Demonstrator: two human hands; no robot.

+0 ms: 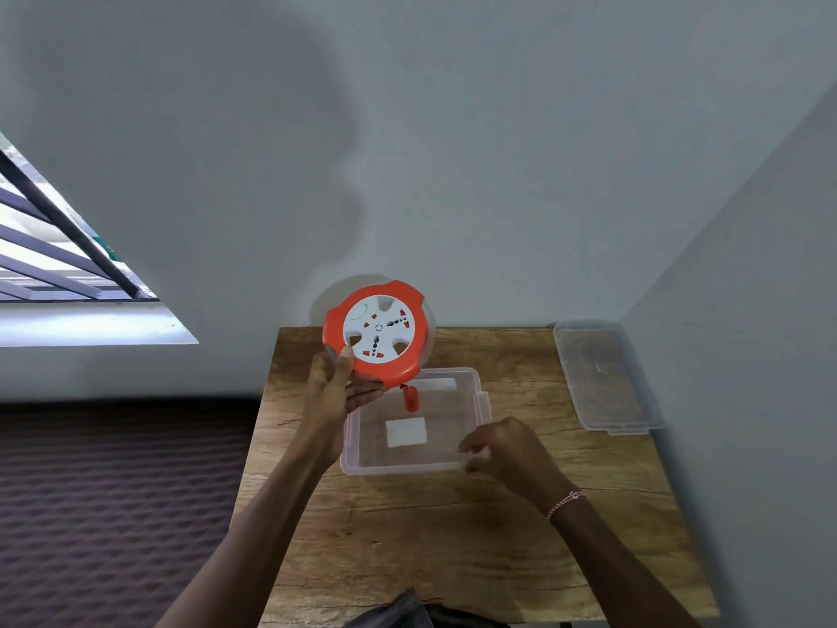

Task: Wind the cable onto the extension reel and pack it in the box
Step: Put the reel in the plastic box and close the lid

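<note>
My left hand [337,392] holds the extension reel [376,333] by its lower left edge, lifted above the table. The reel is round, orange-rimmed, with a white socket face turned toward me. Its orange plug [411,397] dangles on a short bit of cable below the reel, over the box. The clear plastic box [480,392] stands open on the table, directly under the reel, with a white label on its floor. My right hand [502,451] rests at the box's near right corner, fingers curled on the rim.
The wooden table [453,537] stands in a corner, walls close behind and to the right. The box's clear lid [604,378] lies flat at the table's far right. A dark patterned mattress [113,491] borders the left side. A barred window is at far left.
</note>
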